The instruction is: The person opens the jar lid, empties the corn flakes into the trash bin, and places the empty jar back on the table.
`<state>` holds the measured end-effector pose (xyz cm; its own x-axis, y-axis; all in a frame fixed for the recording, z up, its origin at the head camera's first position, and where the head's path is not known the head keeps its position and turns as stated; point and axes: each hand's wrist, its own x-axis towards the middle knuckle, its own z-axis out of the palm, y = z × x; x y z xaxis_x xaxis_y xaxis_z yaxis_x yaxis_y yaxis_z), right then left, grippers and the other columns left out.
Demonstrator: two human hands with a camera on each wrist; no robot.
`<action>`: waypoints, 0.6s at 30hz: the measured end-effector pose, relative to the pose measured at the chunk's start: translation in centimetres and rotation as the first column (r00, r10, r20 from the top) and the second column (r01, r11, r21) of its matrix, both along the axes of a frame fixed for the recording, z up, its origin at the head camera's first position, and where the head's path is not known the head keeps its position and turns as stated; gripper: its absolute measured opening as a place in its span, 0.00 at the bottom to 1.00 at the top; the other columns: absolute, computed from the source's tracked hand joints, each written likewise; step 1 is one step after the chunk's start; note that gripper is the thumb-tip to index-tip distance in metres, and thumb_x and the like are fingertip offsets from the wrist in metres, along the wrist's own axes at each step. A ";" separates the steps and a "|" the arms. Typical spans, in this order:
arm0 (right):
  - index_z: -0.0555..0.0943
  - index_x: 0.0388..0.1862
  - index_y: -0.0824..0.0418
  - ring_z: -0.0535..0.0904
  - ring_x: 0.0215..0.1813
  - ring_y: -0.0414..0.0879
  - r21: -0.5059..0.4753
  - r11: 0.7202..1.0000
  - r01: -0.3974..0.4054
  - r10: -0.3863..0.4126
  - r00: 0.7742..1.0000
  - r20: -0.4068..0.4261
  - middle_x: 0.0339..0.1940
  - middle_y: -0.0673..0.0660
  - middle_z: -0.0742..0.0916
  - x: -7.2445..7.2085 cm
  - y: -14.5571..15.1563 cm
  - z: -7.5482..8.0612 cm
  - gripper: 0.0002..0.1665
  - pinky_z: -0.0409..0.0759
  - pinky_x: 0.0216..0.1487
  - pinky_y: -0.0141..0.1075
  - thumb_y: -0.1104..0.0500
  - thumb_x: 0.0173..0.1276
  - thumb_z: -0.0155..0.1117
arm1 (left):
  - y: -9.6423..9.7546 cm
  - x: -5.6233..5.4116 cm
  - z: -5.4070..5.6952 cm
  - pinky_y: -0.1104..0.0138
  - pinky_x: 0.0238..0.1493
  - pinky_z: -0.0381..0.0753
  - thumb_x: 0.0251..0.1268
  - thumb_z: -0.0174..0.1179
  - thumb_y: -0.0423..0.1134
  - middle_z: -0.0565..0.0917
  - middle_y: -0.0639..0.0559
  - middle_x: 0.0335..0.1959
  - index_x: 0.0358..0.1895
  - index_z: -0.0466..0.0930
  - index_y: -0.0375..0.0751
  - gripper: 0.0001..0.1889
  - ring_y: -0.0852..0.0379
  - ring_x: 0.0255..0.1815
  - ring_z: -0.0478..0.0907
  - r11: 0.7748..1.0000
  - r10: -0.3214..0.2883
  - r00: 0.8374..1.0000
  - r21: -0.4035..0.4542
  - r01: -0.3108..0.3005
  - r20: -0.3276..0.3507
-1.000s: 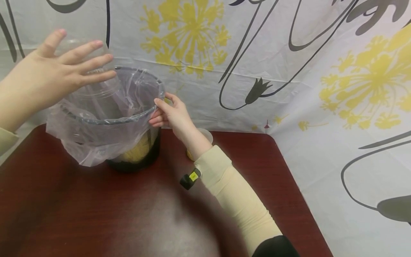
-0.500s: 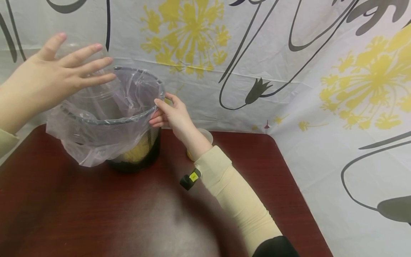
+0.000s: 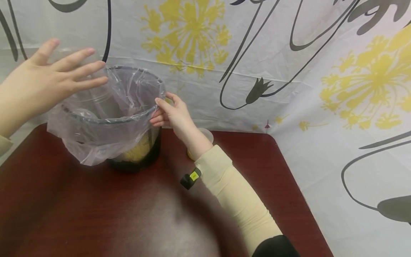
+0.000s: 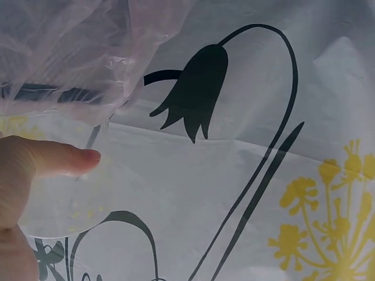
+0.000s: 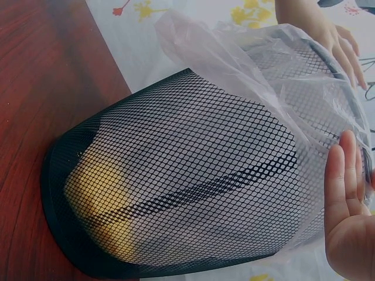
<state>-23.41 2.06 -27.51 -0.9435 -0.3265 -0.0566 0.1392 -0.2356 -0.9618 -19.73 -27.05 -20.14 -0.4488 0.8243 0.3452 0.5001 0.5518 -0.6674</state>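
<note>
In the head view my left hand (image 3: pixel 54 76), fingers spread, holds a clear plastic container (image 4: pixel 64 202) tipped over the mouth of a black mesh wastebasket (image 5: pixel 199 158). The thumb lies along the container's wall in the left wrist view. A translucent pinkish bin liner (image 3: pixel 93 144) lines the basket and hangs loosely over its rim. At the right side of that rim, my right hand (image 3: pixel 174 116) pinches the liner and edge between thumb and fingers. Something yellow (image 5: pixel 102 199) shows through the mesh at the bottom of the basket.
The basket stands on a dark red wooden table (image 3: pixel 144 214). A small clear cup (image 3: pixel 207 135) with yellow at its base is partly hidden behind the right forearm. A white curtain (image 3: pixel 199 96) with yellow and grey flowers hangs close behind.
My left hand has shifted slightly down and left with the clear container. The right hand stays in place on the basket's rim.
</note>
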 end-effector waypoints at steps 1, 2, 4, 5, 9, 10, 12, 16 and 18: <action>0.53 0.75 0.57 0.80 0.17 0.47 -0.001 1.000 0.000 0.000 1.000 0.001 0.19 0.60 0.82 0.0 0.0 0.0 0.38 0.83 0.25 0.39 0.58 0.72 0.57 | 0.0 0.0 0.0 0.40 0.67 0.46 0.41 0.42 0.05 0.45 0.50 0.77 0.76 0.29 0.61 0.62 0.48 0.75 0.44 1.000 -0.003 1.000 0.002 0.003 -0.001; 0.53 0.75 0.57 0.80 0.17 0.47 -0.001 1.000 0.000 0.000 1.000 0.002 0.18 0.60 0.82 0.1 0.1 0.1 0.38 0.83 0.25 0.39 0.59 0.72 0.57 | 0.1 0.0 0.1 0.40 0.67 0.46 0.42 0.42 0.05 0.45 0.50 0.77 0.76 0.28 0.62 0.62 0.49 0.75 0.44 1.000 -0.003 1.000 0.002 0.003 -0.001; 0.53 0.75 0.57 0.80 0.17 0.47 -0.002 1.000 0.001 -0.001 1.000 0.004 0.18 0.60 0.82 0.1 0.1 0.1 0.38 0.83 0.25 0.39 0.59 0.72 0.57 | 0.1 0.0 0.1 0.40 0.67 0.45 0.42 0.41 0.05 0.45 0.50 0.78 0.76 0.28 0.62 0.62 0.49 0.75 0.44 1.000 -0.003 1.000 0.007 0.003 0.003; 0.53 0.75 0.57 0.80 0.17 0.47 -0.003 1.000 0.001 -0.001 1.000 0.004 0.18 0.60 0.82 0.1 0.1 0.1 0.38 0.83 0.25 0.39 0.59 0.72 0.57 | 0.2 0.0 0.1 0.41 0.68 0.44 0.42 0.41 0.05 0.45 0.51 0.78 0.76 0.28 0.63 0.62 0.49 0.75 0.44 1.000 -0.007 1.000 0.013 0.007 0.010; 0.53 0.75 0.57 0.80 0.17 0.47 -0.008 1.000 0.002 -0.002 1.000 0.007 0.18 0.60 0.82 0.1 0.1 0.1 0.37 0.82 0.25 0.38 0.59 0.72 0.57 | 0.5 0.2 0.2 0.42 0.69 0.42 0.41 0.42 0.06 0.45 0.51 0.77 0.76 0.29 0.62 0.62 0.49 0.75 0.44 1.000 -0.021 1.000 0.015 0.021 0.011; 0.53 0.75 0.57 0.80 0.17 0.47 -0.008 1.000 0.000 0.000 1.000 0.005 0.18 0.60 0.82 0.1 0.1 0.1 0.37 0.82 0.25 0.38 0.59 0.72 0.56 | 0.6 0.2 0.3 0.42 0.69 0.42 0.41 0.43 0.06 0.45 0.51 0.78 0.76 0.29 0.62 0.62 0.49 0.75 0.44 1.000 -0.020 1.000 0.013 0.020 0.010; 0.52 0.75 0.58 0.80 0.17 0.46 -0.008 1.000 -0.004 0.004 1.000 0.003 0.18 0.59 0.82 0.1 0.1 0.0 0.37 0.82 0.24 0.38 0.59 0.72 0.56 | 0.8 0.2 0.4 0.41 0.69 0.42 0.41 0.44 0.05 0.45 0.51 0.78 0.76 0.29 0.61 0.63 0.49 0.75 0.44 1.000 -0.016 1.000 -0.002 0.016 0.005; 0.52 0.76 0.57 0.80 0.17 0.46 -0.003 1.000 -0.005 0.005 1.000 0.002 0.18 0.59 0.82 0.1 0.1 0.1 0.38 0.82 0.24 0.38 0.59 0.72 0.56 | 1.1 0.3 0.7 0.40 0.67 0.46 0.39 0.48 0.05 0.42 0.51 0.78 0.76 0.26 0.60 0.66 0.49 0.76 0.42 0.999 0.025 0.999 -0.041 -0.026 -0.022; 0.53 0.75 0.57 0.80 0.17 0.46 -0.002 1.000 0.000 0.000 1.000 0.006 0.18 0.59 0.82 0.1 0.0 0.1 0.38 0.82 0.24 0.38 0.59 0.72 0.57 | 1.1 0.2 0.8 0.39 0.66 0.47 0.40 0.46 0.05 0.42 0.50 0.78 0.76 0.26 0.60 0.64 0.48 0.76 0.42 0.998 0.022 0.999 -0.054 -0.024 -0.035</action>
